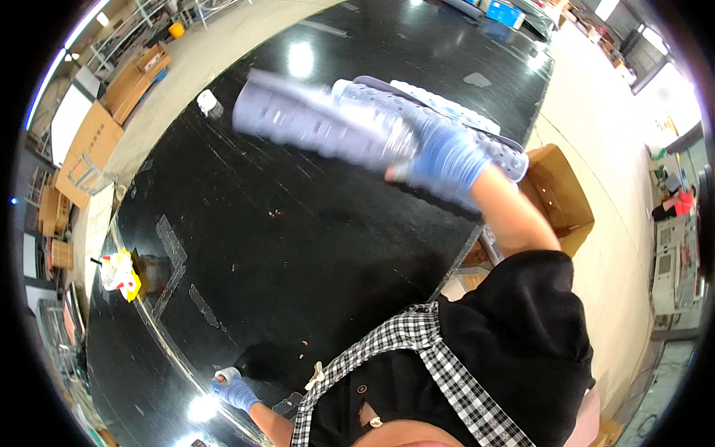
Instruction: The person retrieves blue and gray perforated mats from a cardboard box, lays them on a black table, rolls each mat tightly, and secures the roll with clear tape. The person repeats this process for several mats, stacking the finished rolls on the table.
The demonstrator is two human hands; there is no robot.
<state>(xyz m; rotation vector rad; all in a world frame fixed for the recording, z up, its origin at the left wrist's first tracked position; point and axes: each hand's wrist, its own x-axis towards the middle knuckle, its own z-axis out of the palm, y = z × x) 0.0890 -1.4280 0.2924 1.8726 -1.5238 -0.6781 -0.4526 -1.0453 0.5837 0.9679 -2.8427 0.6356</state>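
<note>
A pale blue perforated mat [320, 123], motion-blurred, hangs above the far middle of the glossy black table [298, 223], gripped at its right end by the gloved right hand [445, 160], fingers wrapped around it. The gloved left hand [232, 389] closes on a small white object [226, 374] near the table's near edge. An open cardboard box [558, 194] sits right.

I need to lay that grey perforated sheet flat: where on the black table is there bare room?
The widest bare stretch of the black table lies in the middle, between the yellow-and-white bundle at the left edge and the right hand. It is crowded at the far right corner, where perforated sheets are stacked; the left hand sits at the near edge.
</note>
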